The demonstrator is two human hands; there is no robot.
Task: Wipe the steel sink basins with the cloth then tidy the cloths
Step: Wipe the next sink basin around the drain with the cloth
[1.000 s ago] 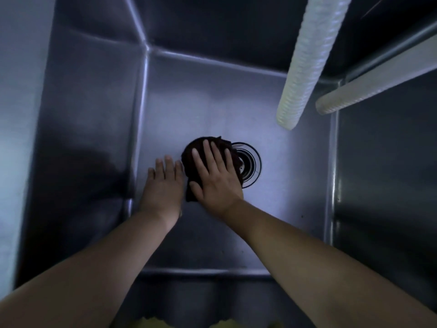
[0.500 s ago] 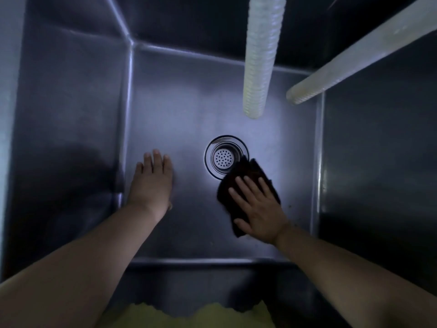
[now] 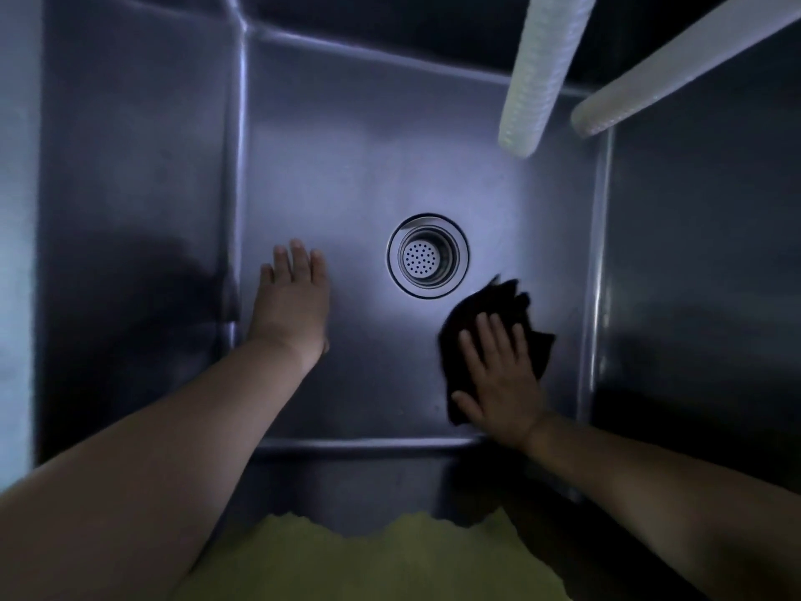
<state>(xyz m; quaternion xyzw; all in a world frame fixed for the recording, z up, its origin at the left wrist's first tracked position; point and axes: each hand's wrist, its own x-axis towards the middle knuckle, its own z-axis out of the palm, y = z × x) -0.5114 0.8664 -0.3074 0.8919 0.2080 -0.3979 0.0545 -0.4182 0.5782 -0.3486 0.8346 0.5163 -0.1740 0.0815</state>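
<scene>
Now that the right hand (image 3: 503,383), fingers flat, has swept the dark cloth (image 3: 498,323) off the drain (image 3: 428,255) toward the sink (image 3: 346,167) floor's near right corner, the left hand (image 3: 291,297) rests flat and empty, wiping unfinished.

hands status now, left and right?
Left hand: open, flat on the steel sink basin floor.
Right hand: open, pressing the dark crumpled cloth.

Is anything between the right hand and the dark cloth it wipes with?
Nothing visible: the right hand lies flat, directly on the dark cloth, pressing it against the basin floor near the drain.
</scene>
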